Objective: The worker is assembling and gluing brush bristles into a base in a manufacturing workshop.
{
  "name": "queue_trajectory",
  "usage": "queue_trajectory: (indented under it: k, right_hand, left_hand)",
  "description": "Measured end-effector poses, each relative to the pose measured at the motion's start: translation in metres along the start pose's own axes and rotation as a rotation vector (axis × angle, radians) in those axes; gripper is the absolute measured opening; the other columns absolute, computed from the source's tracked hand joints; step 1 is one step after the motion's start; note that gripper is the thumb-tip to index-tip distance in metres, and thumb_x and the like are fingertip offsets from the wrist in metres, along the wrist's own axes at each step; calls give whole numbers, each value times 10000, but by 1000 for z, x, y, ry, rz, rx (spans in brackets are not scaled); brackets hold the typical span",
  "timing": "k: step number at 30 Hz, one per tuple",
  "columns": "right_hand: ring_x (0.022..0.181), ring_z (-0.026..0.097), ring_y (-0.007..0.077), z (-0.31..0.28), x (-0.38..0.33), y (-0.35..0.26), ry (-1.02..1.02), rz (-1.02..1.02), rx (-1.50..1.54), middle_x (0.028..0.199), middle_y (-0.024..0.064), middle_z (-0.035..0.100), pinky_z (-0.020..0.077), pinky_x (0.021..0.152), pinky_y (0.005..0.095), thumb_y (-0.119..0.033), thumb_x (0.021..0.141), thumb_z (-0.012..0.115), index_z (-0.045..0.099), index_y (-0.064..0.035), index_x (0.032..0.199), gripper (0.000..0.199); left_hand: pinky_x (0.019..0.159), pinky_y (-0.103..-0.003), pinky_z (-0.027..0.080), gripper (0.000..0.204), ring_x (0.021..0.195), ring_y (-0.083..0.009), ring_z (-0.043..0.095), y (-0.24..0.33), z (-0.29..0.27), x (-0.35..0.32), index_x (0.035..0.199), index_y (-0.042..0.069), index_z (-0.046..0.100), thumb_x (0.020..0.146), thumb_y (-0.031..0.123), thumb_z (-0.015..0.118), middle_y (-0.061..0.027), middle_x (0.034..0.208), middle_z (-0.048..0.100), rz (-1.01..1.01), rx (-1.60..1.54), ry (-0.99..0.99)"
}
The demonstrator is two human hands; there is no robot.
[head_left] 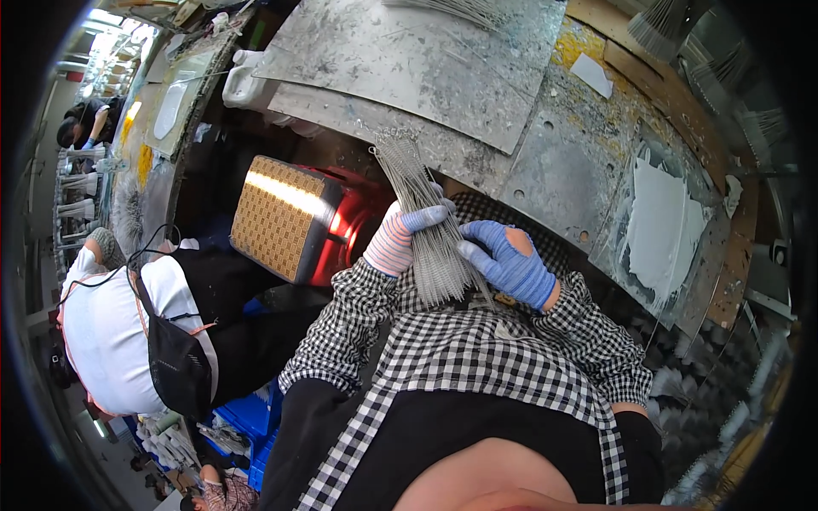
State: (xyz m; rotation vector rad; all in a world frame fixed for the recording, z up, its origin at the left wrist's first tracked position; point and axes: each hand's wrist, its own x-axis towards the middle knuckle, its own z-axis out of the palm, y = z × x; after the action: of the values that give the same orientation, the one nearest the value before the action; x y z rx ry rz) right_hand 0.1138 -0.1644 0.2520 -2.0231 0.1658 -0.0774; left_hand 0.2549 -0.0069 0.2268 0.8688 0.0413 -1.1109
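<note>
A thick bundle of thin grey wires (439, 260) stands slanted in front of my chest, with small loops at its upper end and a fanned-out lower end. My left hand (396, 238), in a pale striped glove with blue fingertips, is wrapped round its middle. At the bundle's right side is my right hand (515, 264), in a blue glove with a hole on its back. Its thumb and fingers are bent in against the outer wires; exactly how many they pinch is hidden. Checked sleeves cover both forearms.
A stained metal-topped workbench (409, 77) lies ahead, with more wires (460, 10) at its far edge and a white sheet-like patch (660, 221) at right. A red stool (349, 217) with a patterned seat (281, 217) stands left. Beyond it, a co-worker in white (111, 341) bends close.
</note>
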Motion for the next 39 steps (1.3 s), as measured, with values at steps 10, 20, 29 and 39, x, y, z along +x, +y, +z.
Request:
queue_trajectory:
  k: [10, 20, 29, 39]
  right_hand:
    - [739, 678, 314, 25, -15, 17, 222, -153, -57, 851, 173, 679, 533, 672, 363, -140, 873, 640, 645, 2, 1020, 204]
    - [621, 553, 104, 64, -7, 5, -237, 8, 234, 746, 58, 634, 464, 586, 267, -206, 885, 684, 650, -33, 980, 201]
    - [645, 475, 43, 126, -19, 5, -618, -58, 368, 716, -13, 558, 421, 580, 236, -195, 927, 641, 603, -27, 1016, 194]
    - [671, 501, 31, 180, -5, -20, -628, -9, 459, 784, -19, 612, 435, 603, 204, -187, 932, 656, 645, -11, 1113, 252]
  left_hand:
    - [865, -320, 522, 403, 924, -172, 648, -14, 3, -20, 1144, 19, 579, 790, 104, 750, -66, 988, 669, -2, 236, 52]
    - [836, -300, 529, 334, 884, -152, 655, -46, -7, -104, 1087, 15, 626, 795, 86, 770, -46, 964, 677, 299, 163, 374]
    - [902, -305, 518, 386, 980, -154, 652, -104, -31, -191, 1170, 22, 608, 811, 50, 748, -53, 1056, 687, 448, -21, 595]
    - [918, -317, 516, 460, 1023, -163, 639, -133, -78, -194, 1216, -1, 604, 791, 46, 773, -69, 1114, 678, 572, -11, 566]
